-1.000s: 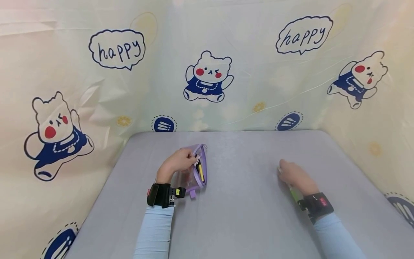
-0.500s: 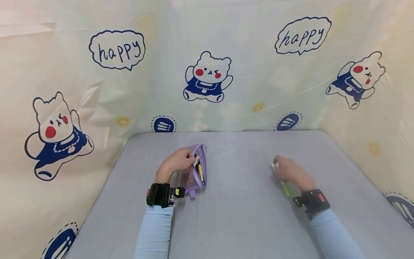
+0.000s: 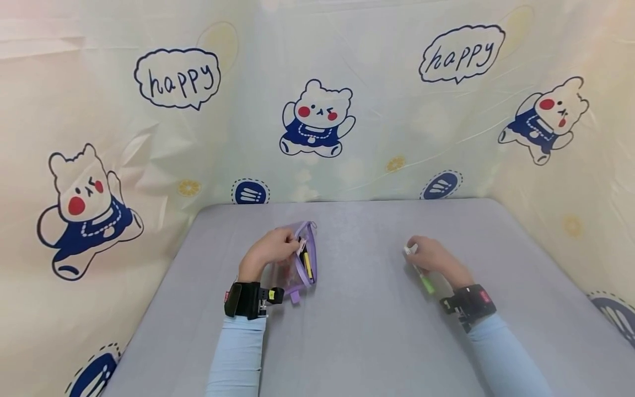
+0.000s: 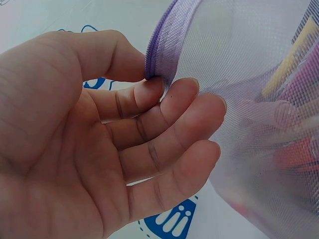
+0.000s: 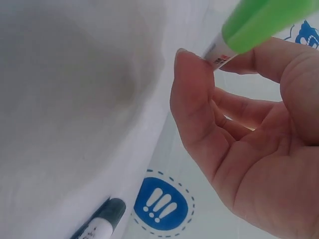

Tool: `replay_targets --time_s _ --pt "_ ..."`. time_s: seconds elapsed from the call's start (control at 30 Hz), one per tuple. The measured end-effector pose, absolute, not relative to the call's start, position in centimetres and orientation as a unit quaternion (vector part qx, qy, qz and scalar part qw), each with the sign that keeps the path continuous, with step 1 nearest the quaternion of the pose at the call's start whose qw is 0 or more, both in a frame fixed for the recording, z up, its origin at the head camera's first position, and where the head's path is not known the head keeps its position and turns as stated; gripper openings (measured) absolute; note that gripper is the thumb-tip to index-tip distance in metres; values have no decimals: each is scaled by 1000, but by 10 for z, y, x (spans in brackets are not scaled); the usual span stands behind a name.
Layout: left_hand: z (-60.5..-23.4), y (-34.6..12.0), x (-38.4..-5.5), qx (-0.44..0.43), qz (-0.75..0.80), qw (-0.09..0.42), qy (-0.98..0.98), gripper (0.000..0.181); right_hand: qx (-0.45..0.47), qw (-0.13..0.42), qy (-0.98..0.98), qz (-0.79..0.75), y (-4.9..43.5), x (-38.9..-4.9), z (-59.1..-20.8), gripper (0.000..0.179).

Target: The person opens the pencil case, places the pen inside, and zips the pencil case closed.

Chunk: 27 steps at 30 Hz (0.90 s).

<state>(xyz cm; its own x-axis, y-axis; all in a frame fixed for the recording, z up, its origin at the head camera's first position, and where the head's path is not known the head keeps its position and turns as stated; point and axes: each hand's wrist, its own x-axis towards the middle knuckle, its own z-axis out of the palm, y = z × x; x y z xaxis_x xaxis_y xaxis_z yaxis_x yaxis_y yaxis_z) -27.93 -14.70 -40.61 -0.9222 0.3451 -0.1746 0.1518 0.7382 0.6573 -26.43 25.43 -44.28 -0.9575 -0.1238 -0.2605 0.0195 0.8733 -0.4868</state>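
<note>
My left hand [image 3: 274,248] pinches the purple zippered edge of a see-through mesh pencil case [image 4: 239,55] between thumb and fingertips, the other fingers loosely bent against the mesh. The case's mouth gapes toward the right, and a yellow-and-black pen [image 3: 308,264] shows inside. Through the mesh appear blurred yellow, purple and red items. Over the right half of the table, my right hand [image 3: 432,255] holds a white marker with a green cap [image 5: 259,25] between thumb and fingertips. The capped end points back toward the wrist; its white end [image 3: 409,250] sticks out beyond the fingers.
Low in the right wrist view is another white marker with a dark cap [image 5: 112,211], not visible in the head view. The grey table [image 3: 357,331] ends at a cartoon-printed curtain [image 3: 377,121] behind and at both sides.
My right hand has moved left and slightly away from me with the green-capped marker, whose green cap now shows more plainly. The left hand and pencil case have stayed in place.
</note>
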Motion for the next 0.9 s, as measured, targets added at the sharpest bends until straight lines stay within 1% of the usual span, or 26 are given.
replay_targets --time_s 0.37,0.63,0.9 --pt "-406 -149 -279 133 336 141 922 19 -41 140 954 -263 236 -273 -439 46" --pt "-405 -148 -280 143 334 130 923 15 -48 134 951 -274 216 -280 -441 44" --pt "-403 -148 -278 138 334 132 923 14 -63 136 942 -301 201 -284 -443 43"
